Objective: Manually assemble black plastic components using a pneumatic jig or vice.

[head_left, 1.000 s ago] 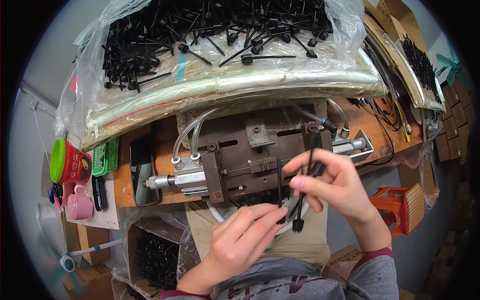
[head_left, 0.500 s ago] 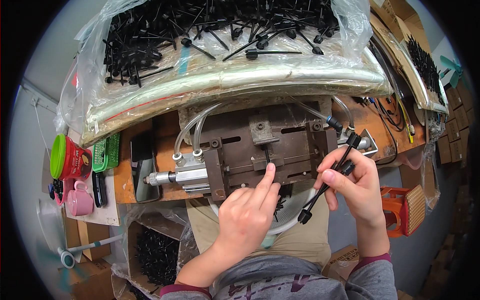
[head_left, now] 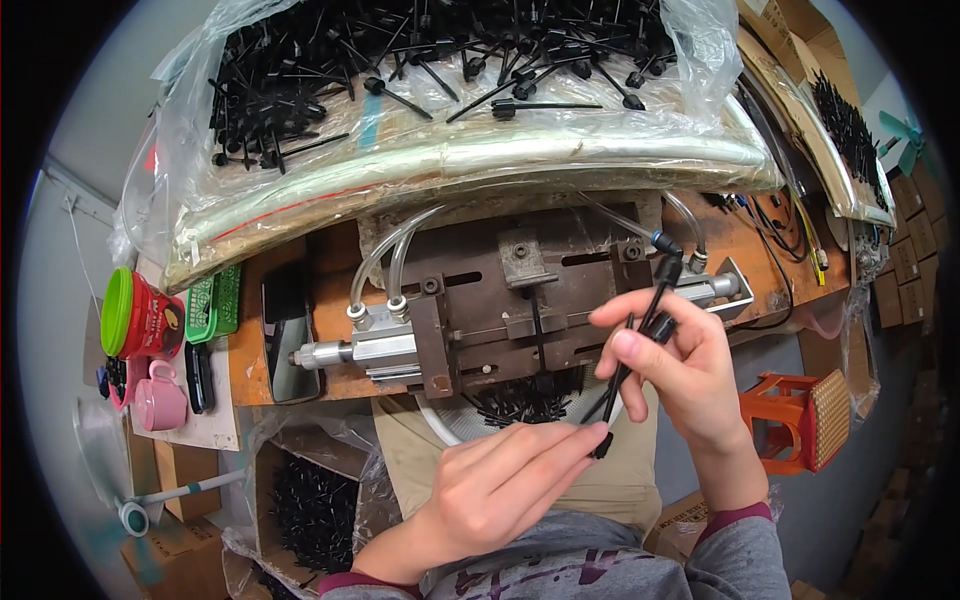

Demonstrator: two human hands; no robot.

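My right hand (head_left: pixel 675 365) holds several thin black plastic rods with knobbed heads (head_left: pixel 662 290), slanting down to the left. My left hand (head_left: pixel 510 480) reaches across below it. Its fingertips close on the lower part of a rod, beside a black head (head_left: pixel 603 446); the thumb is hidden. Ahead of both hands is a brown metal fixture (head_left: pixel 480 320). A black rod (head_left: pixel 541 335) stands lengthwise in its middle, below a small metal block (head_left: pixel 523 262), and no hand touches it. Under the fixture's near edge, a white basket (head_left: pixel 436 424) on my lap holds black rods.
Silver air cylinders (head_left: pixel 385 355) with clear hoses flank the fixture. Behind it, a plastic-lined box (head_left: pixel 480 155) holds many black rods. A phone (head_left: pixel 289 335), pink cup (head_left: pixel 160 398) and red tub (head_left: pixel 150 315) are at left. An orange stool (head_left: pixel 785 425) is at right.
My left hand has left the rod in the fixture and moved down and right to the rods in my right hand. My right hand has shifted slightly left.
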